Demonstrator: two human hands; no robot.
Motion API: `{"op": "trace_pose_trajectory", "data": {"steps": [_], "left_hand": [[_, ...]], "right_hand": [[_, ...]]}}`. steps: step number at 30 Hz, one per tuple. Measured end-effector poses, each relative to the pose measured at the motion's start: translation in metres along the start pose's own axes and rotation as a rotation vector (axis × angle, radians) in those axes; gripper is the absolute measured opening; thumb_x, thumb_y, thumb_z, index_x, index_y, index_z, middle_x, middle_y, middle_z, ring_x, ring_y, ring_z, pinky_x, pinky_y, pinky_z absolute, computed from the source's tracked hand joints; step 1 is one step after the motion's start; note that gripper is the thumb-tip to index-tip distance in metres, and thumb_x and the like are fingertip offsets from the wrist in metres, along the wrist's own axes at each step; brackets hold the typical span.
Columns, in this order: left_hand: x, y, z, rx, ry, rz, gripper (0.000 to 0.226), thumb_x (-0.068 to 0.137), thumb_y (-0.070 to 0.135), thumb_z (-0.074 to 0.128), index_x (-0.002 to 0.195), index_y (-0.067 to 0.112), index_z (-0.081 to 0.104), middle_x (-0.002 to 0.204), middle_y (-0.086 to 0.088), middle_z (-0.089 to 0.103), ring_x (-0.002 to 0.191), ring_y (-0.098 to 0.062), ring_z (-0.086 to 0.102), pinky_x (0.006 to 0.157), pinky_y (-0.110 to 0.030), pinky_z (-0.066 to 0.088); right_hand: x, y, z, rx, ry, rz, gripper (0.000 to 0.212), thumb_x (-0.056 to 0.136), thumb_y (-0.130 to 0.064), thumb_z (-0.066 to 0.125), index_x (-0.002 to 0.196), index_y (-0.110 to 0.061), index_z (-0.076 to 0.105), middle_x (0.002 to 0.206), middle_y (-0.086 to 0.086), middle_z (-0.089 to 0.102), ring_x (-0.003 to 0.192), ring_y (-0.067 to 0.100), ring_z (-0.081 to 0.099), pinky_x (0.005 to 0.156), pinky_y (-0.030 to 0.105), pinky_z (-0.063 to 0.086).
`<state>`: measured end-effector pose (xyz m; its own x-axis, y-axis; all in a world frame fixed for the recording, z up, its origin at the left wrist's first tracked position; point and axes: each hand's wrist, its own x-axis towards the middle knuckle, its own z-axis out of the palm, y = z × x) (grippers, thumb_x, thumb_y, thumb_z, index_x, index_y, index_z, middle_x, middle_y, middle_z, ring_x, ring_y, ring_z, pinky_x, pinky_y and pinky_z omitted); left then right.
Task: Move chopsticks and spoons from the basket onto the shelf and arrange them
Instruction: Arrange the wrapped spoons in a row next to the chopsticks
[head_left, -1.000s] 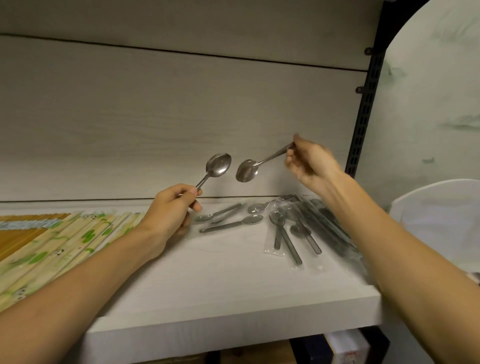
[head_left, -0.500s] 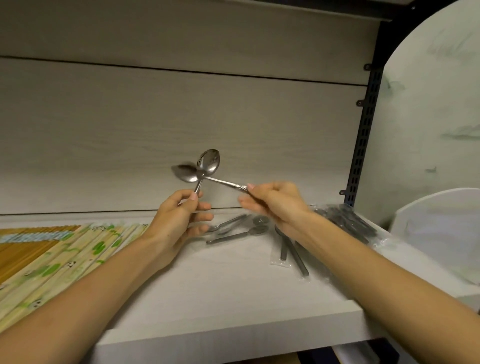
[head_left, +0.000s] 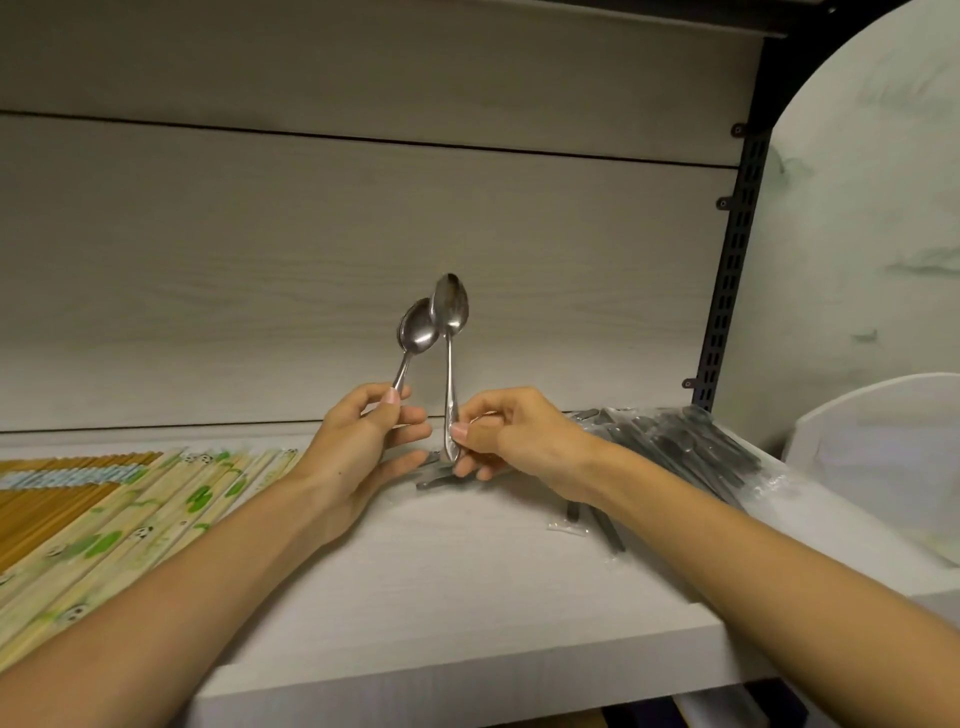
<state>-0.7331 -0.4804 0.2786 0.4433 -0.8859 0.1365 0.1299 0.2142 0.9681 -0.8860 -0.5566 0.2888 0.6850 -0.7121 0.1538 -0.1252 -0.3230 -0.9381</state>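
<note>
My left hand (head_left: 363, 447) pinches the handle of a metal spoon (head_left: 417, 332), its bowl pointing up. My right hand (head_left: 511, 436) grips a second, taller spoon (head_left: 451, 312) by the handle end, held upright. The two bowls overlap above the white shelf (head_left: 457, 587). Loose spoons (head_left: 434, 478) lie on the shelf, mostly hidden behind my hands. Wrapped spoons in clear plastic (head_left: 670, 447) are piled at the right. Rows of chopsticks in green-printed paper sleeves (head_left: 130, 525) cover the shelf's left side.
Bare wooden chopsticks (head_left: 41, 509) lie at the far left. A black slotted shelf upright (head_left: 727, 280) stands at the right, with a white rounded container (head_left: 883, 457) beyond it. The wooden back panel (head_left: 311, 260) closes the shelf behind.
My right hand has turned its spoon from lying across to upright and moved it beside the left spoon. Both hands have come closer together in front of the loose spoons.
</note>
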Motion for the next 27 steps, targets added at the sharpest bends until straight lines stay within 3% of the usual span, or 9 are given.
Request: {"op": "trace_pose_trajectory", "data": {"steps": [4, 13, 16, 18, 21, 23, 27], "left_hand": [[-0.007, 0.002, 0.004, -0.012, -0.119, -0.011, 0.024, 0.101, 0.021, 0.044, 0.114, 0.009, 0.059, 0.107, -0.008, 0.07, 0.083, -0.013, 0.07, 0.067, -0.032, 0.06], [-0.014, 0.0, 0.008, 0.039, -0.277, -0.039, 0.023, 0.099, 0.023, 0.048, 0.116, 0.012, 0.06, 0.112, 0.001, 0.071, 0.088, -0.02, 0.067, 0.079, -0.036, 0.056], [-0.013, -0.003, 0.008, 0.117, -0.303, -0.029, 0.022, 0.098, 0.021, 0.049, 0.113, 0.011, 0.062, 0.102, -0.003, 0.072, 0.084, -0.019, 0.064, 0.072, -0.033, 0.056], [-0.012, -0.007, 0.008, 0.184, -0.275, -0.008, 0.02, 0.099, 0.018, 0.049, 0.11, 0.008, 0.063, 0.09, -0.008, 0.068, 0.074, -0.017, 0.061, 0.062, -0.027, 0.055], [-0.009, -0.01, 0.008, 0.26, -0.221, 0.036, 0.018, 0.099, 0.015, 0.049, 0.104, 0.005, 0.064, 0.078, -0.009, 0.059, 0.054, -0.011, 0.048, 0.043, -0.021, 0.042], [-0.007, -0.01, 0.007, 0.224, -0.219, 0.008, 0.016, 0.099, 0.014, 0.05, 0.104, 0.007, 0.064, 0.069, -0.004, 0.051, 0.05, -0.01, 0.039, 0.04, -0.02, 0.032], [-0.007, -0.012, 0.006, 0.23, -0.233, 0.031, 0.016, 0.099, 0.011, 0.049, 0.106, 0.007, 0.062, 0.066, -0.007, 0.045, 0.049, -0.012, 0.033, 0.043, -0.022, 0.025]], "right_hand": [[-0.005, -0.001, 0.006, 0.15, -0.151, 0.07, 0.005, 0.092, -0.009, 0.063, 0.089, -0.005, 0.063, 0.083, 0.013, 0.07, 0.071, 0.021, 0.069, 0.06, 0.025, 0.056], [-0.006, -0.002, 0.009, 0.2, -0.206, 0.151, 0.015, 0.093, -0.015, 0.063, 0.08, -0.008, 0.065, 0.091, 0.016, 0.073, 0.072, 0.021, 0.071, 0.06, 0.024, 0.057], [-0.01, -0.001, 0.01, 0.076, -0.238, 0.134, 0.017, 0.094, -0.019, 0.062, 0.08, -0.009, 0.064, 0.087, 0.014, 0.073, 0.069, 0.02, 0.07, 0.058, 0.024, 0.055], [-0.01, -0.001, 0.013, -0.115, -0.219, 0.085, 0.023, 0.093, -0.023, 0.064, 0.074, -0.011, 0.062, 0.074, 0.01, 0.071, 0.058, 0.016, 0.066, 0.049, 0.022, 0.05], [-0.004, -0.002, 0.011, -0.346, -0.035, -0.016, 0.034, 0.083, -0.031, 0.075, 0.063, -0.011, 0.056, 0.05, 0.003, 0.059, 0.04, 0.015, 0.053, 0.039, 0.021, 0.042], [-0.002, -0.003, 0.004, -0.351, 0.05, -0.042, 0.037, 0.079, -0.035, 0.078, 0.064, -0.011, 0.054, 0.045, -0.001, 0.053, 0.036, 0.014, 0.048, 0.037, 0.021, 0.038], [-0.003, -0.002, -0.001, -0.34, 0.019, -0.029, 0.037, 0.078, -0.037, 0.079, 0.068, -0.009, 0.056, 0.044, -0.002, 0.052, 0.035, 0.013, 0.047, 0.036, 0.02, 0.035]]}}
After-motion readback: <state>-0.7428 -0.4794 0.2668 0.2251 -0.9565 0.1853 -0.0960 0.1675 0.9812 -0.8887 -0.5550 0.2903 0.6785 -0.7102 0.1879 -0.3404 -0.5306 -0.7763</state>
